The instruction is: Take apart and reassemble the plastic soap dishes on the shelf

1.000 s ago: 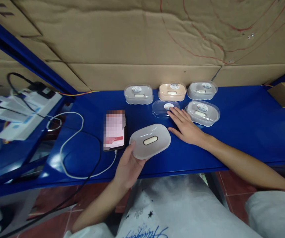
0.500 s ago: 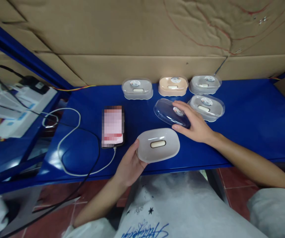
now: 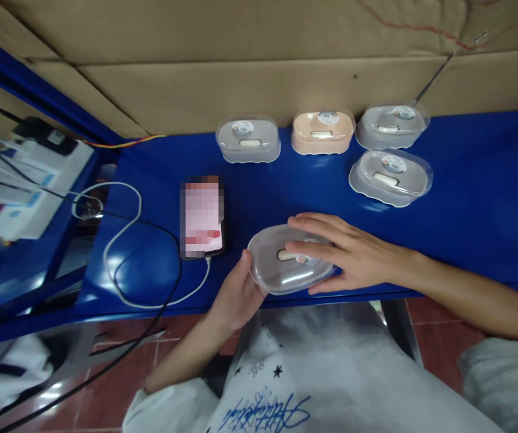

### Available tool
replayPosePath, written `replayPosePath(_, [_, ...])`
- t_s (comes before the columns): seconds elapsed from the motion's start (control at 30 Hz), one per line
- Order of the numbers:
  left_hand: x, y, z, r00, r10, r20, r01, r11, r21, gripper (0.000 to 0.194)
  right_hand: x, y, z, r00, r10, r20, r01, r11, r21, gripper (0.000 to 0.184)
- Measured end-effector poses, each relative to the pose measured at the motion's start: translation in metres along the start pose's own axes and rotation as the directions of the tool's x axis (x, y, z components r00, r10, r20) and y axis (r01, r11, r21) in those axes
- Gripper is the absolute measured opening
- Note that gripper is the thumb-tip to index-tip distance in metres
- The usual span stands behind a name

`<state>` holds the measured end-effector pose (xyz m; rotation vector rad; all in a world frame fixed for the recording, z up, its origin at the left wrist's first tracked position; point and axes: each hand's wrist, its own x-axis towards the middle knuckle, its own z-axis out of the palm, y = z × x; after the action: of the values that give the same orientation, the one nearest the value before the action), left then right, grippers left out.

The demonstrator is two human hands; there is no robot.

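Observation:
My left hand [image 3: 240,296] grips the left end of an oval grey soap box [image 3: 255,278], with the thumb on its rim. A clear plastic lid [image 3: 271,255] with a round sticker now lies over the box top. Through the lid shows a cream-coloured bar in a dark-edged slot. My right hand [image 3: 358,255] holds the lid from the right, its fingers spread over the top and side. Whether the lid is fully seated cannot be made out. Both hands are just above the front part of the blue table [image 3: 313,192].
Lidded grey boxes stand at the back left [image 3: 249,141], back right [image 3: 392,127] and in front of that one [image 3: 390,178]. A peach box [image 3: 322,133] is between. A phone [image 3: 202,219] on a white cable lies left; a power strip [image 3: 38,192] is beyond. Cardboard [image 3: 241,90] backs the table.
My right hand has lifted the clear lid off the table and brought it onto the grey soap box. My left hand has kept its hold on the box. The view has tilted downward.

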<state>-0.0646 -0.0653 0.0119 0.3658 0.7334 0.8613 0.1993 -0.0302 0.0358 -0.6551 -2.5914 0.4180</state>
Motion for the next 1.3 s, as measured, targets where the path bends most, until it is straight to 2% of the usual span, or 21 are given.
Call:
replayPosePath(0.2, [-0.003, -0.003, 0.0, 0.999, 0.038, 0.014, -0.038, 0.999, 0.038, 0.057, 0.0, 0.002, -0.002, 0.997, 0.073, 0.007, -0.073, 0.992, 0.104, 0.088])
replayPosePath(0.37, [-0.003, -0.004, -0.003, 1.0, 0.005, -0.021, -0.005, 1.0, 0.016, 0.057, 0.0, 0.006, 0.0, 0.997, -0.014, -0.072, 0.018, 0.999, 0.05, 0.087])
replayPosePath(0.47, [-0.003, -0.004, -0.005, 1.0, 0.015, -0.012, -0.014, 0.999, 0.045, 0.057, -0.001, 0.007, 0.001, 0.998, -0.017, -0.056, 0.021, 0.997, 0.077, 0.091])
replayPosePath(0.63, [-0.002, -0.005, -0.007, 0.999, 0.04, 0.035, -0.044, 0.994, 0.103, 0.063, 0.0, 0.008, 0.004, 0.992, -0.078, -0.103, 0.088, 0.991, 0.099, 0.09])
replayPosePath(0.73, [-0.002, -0.004, -0.005, 0.999, 0.039, 0.031, -0.043, 0.992, 0.12, 0.063, 0.001, 0.009, 0.005, 0.992, -0.077, -0.1, 0.086, 0.992, 0.091, 0.089])
replayPosePath(1.0, [-0.001, 0.003, 0.003, 1.0, 0.01, -0.025, -0.008, 0.997, 0.073, 0.044, 0.001, 0.009, 0.006, 0.997, -0.056, -0.057, 0.061, 0.994, 0.087, 0.088])
replayPosePath(1.3, [0.002, 0.006, 0.001, 0.997, 0.033, -0.066, -0.04, 0.992, -0.116, 0.013, -0.001, 0.011, 0.004, 0.999, 0.05, -0.017, -0.044, 0.964, 0.262, 0.095])
